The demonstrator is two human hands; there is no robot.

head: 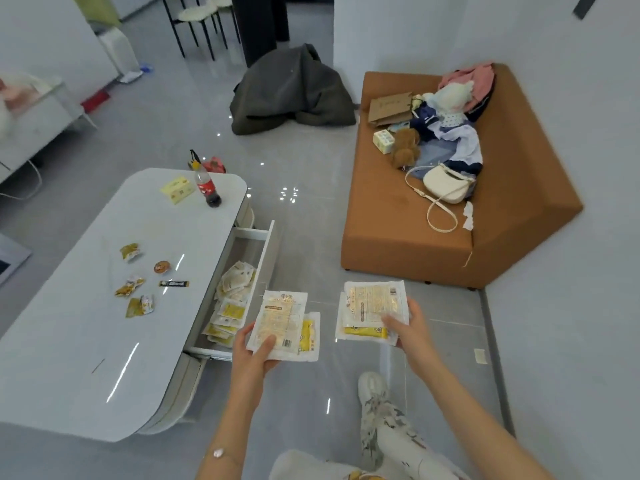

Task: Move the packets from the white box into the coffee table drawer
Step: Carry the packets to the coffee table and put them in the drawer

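Gripping a fanned left stack [282, 323] of white-and-yellow packets in the left hand [254, 348], thumb curled over the top one and fingers wrapped round the edge, at 6 o'clock in the view. Holding a right stack [375, 308] of the same packets in the right hand [407, 327], just toward 3 o'clock of the first, thumb pinching down on the lower corner, fingers hidden below. Both hands held over the grey floor [311, 237], apart from each other, neither stack touching the other. Looking down at an open drawer [268, 251] pulled out of the white worktop [86, 341], close beside the left hand at its 9 o'clock, with loose packets [232, 303] heaped in its nearer half. On the worktop: scattered snack wrappers [133, 289] near the middle, a cola bottle [207, 187] upright and a yellow carton [177, 189] just beside it at the far end, toward 11 o'clock. At 2 o'clock, well apart, an orange sofa [398, 244] piled with clothes [460, 147] and a cream handbag [448, 187]; at 12 o'clock a dark coat [294, 95] slumped on the floor
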